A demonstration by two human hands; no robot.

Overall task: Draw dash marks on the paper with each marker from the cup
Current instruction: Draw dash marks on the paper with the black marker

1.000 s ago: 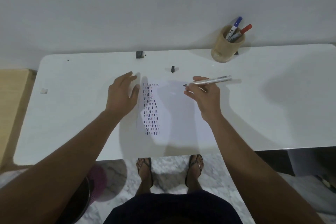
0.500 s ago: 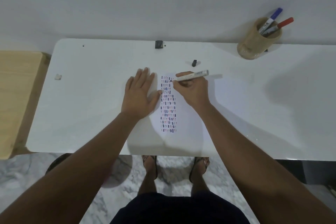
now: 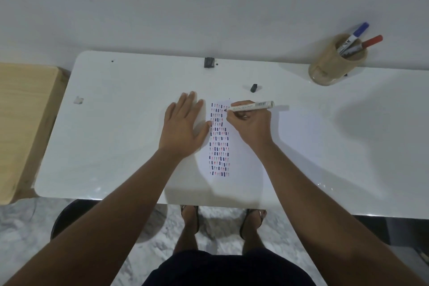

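A white sheet of paper (image 3: 241, 160) lies on the white table (image 3: 116, 137), with columns of dark blue and red dash marks down its left part. My right hand (image 3: 251, 125) grips an uncapped white marker (image 3: 251, 106), its dark tip touching the paper near the top of the rightmost column. My left hand (image 3: 183, 126) lies flat with fingers spread, pressing the paper's left edge. A tan cup (image 3: 334, 65) at the back right holds a blue-capped marker (image 3: 355, 36) and a red-capped marker (image 3: 369, 43).
A black marker cap (image 3: 253, 87) lies on the table behind the paper. A small black block (image 3: 209, 62) sits at the back edge, a paper scrap (image 3: 78, 100) at the left. A wooden surface (image 3: 21, 123) adjoins the table's left side. The wall stands close behind.
My right hand has brought the marker from hovering right of the marks down to the top of the dash columns. My left hand has settled flat on the paper's edge. The view shifted left.
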